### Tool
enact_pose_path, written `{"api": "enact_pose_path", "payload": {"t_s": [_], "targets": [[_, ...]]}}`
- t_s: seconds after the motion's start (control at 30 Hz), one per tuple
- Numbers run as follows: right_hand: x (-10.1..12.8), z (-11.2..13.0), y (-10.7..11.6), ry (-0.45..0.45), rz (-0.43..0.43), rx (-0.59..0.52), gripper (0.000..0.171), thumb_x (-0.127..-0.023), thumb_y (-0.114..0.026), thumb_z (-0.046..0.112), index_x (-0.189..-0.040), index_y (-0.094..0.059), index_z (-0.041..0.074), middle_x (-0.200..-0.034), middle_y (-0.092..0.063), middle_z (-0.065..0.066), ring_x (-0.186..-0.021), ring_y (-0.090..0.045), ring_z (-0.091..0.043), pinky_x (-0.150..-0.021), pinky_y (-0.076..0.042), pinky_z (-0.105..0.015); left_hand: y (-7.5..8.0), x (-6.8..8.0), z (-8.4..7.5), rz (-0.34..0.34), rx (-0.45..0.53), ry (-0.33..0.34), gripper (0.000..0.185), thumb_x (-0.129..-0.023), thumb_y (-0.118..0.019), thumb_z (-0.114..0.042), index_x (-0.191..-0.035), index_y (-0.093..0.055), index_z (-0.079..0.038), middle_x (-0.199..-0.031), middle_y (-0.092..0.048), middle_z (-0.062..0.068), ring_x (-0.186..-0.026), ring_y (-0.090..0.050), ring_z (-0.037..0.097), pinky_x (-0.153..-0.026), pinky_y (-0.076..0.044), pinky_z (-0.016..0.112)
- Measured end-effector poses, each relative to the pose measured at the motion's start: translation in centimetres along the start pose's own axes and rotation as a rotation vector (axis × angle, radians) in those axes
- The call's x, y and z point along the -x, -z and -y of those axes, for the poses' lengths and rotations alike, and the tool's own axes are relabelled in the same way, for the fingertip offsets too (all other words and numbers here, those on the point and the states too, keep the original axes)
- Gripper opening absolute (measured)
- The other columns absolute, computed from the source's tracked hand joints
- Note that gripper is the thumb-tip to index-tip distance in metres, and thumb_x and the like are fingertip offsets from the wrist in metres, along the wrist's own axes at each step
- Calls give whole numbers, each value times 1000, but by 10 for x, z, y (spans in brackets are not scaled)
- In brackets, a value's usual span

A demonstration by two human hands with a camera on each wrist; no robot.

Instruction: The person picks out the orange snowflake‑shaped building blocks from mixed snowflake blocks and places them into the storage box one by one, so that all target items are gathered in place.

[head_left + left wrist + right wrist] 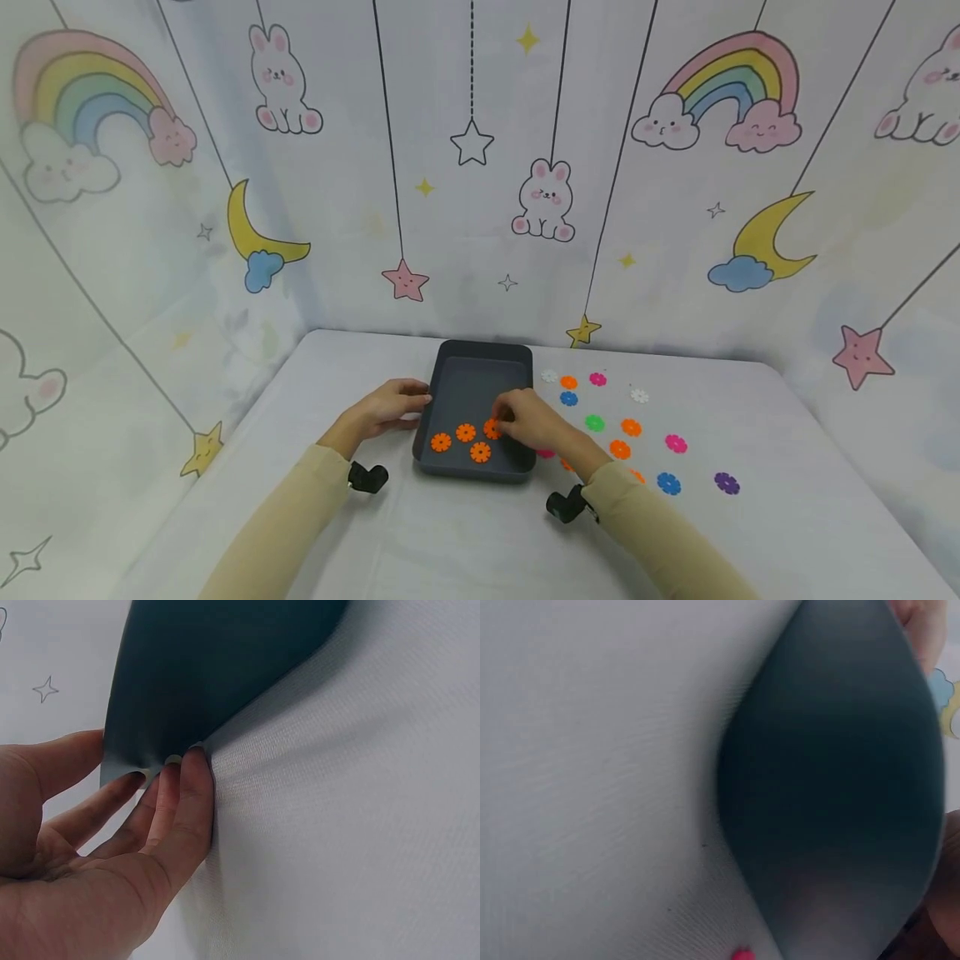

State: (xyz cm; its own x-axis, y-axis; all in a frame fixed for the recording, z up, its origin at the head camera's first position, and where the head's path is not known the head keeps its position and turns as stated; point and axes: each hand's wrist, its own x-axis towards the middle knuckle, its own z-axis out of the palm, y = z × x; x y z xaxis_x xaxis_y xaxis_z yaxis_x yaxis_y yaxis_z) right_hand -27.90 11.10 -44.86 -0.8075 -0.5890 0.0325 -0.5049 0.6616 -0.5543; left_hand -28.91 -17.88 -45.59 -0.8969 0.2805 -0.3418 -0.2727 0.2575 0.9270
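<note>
The right hand (536,421) pinches an orange disc (492,428) inside the tray (480,375); the left hand's (386,407) straight fingers (180,795) touch the tray's left wall.

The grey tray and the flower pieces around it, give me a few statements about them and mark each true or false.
1. The left hand touches the grey tray's left wall. True.
2. The tray holds only orange flower pieces. True.
3. The loose flower pieces lie left of the tray. False: they lie to its right.
4. The right hand rests on the table away from the tray. False: its fingers reach into the tray at an orange piece.
5. A purple piece lies on the table. True.
</note>
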Motion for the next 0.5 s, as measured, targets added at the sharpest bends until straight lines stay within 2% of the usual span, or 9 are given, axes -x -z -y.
{"api": "enact_pose_path", "payload": {"t_s": [0.5], "targets": [[-2, 5, -5, -42, -3, 70, 11, -92, -75, 5, -102, -73, 5, -91, -70, -2, -81, -62, -14, -78, -58, -36, -1, 1, 1, -8, -5, 1, 52, -106, -57, -16, -151, -42, 3, -150, -47, 24, -134, -51, 38, -104, -52, 50]]}}
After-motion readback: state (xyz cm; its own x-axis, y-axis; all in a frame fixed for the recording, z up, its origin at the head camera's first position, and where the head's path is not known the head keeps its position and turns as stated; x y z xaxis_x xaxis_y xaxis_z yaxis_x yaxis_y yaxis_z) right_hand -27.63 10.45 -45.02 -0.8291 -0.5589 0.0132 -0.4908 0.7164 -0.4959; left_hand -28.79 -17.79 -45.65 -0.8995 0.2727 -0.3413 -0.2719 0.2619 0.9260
